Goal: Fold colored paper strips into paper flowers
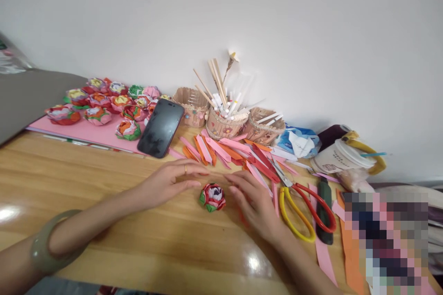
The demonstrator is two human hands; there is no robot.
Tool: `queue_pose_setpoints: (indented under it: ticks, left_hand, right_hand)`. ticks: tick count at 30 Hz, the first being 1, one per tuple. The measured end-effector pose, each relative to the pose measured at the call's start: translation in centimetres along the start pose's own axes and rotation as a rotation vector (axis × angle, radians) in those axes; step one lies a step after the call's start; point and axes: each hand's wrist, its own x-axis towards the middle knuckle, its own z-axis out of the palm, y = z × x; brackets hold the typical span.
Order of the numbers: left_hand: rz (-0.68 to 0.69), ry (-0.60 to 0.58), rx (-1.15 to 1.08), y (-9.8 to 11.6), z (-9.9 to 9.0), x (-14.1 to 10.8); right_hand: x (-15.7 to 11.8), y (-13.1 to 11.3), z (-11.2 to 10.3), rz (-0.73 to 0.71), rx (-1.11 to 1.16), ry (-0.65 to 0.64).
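Observation:
A small folded-paper flower in red, pink, green and white rests on the wooden table between my hands. My left hand, with a ring on one finger, is just to its left, fingers stretched out and holding nothing. To the flower's right is my right hand, its fingers apart and slightly bent, close to the petals without visibly gripping them. Folded strips of pink, orange and red paper lie in a loose pile behind my hands. Scissors with one red and one yellow handle lie right of my right hand.
Several finished paper flowers sit on a pink sheet at the left, beside a phone. Decorated baskets holding sticks and pens line the wall. A lidded cup, a green-handled tool and orange paper occupy the right.

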Motion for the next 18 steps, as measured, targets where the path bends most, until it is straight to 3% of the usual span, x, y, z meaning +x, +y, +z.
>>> queue_pose_setpoints:
  ticks: [2, 4, 10, 13, 18]
  left_hand:
    - [-0.037, 0.037, 0.003, -0.1, -0.4, -0.1]
    - [-0.071, 0.03, 0.024, -0.2, -0.5, -0.3]
    - [-0.15, -0.09, 0.038, 0.0, 0.9, -0.6]
    - [-0.051, -0.062, 0.019, 0.4, 1.5, -0.6]
    - [0.238, -0.048, 0.071, 0.4, 1.7, -0.7]
  right_hand:
    - [0.0, 0.1, -0.5, 0.01, 0.01, 0.057]
    - [0.1, 0.1, -0.8, 0.027, 0.009, 0.033]
    - [0.3, -0.9, -0.7, 0.074, -0.024, -0.227]
    - [0.2, -1.1, -0.3, 0.057, 0.007, -0.215]
    - [-0.3, -0.8, 0.5, -0.032, 0.039, -0.157]
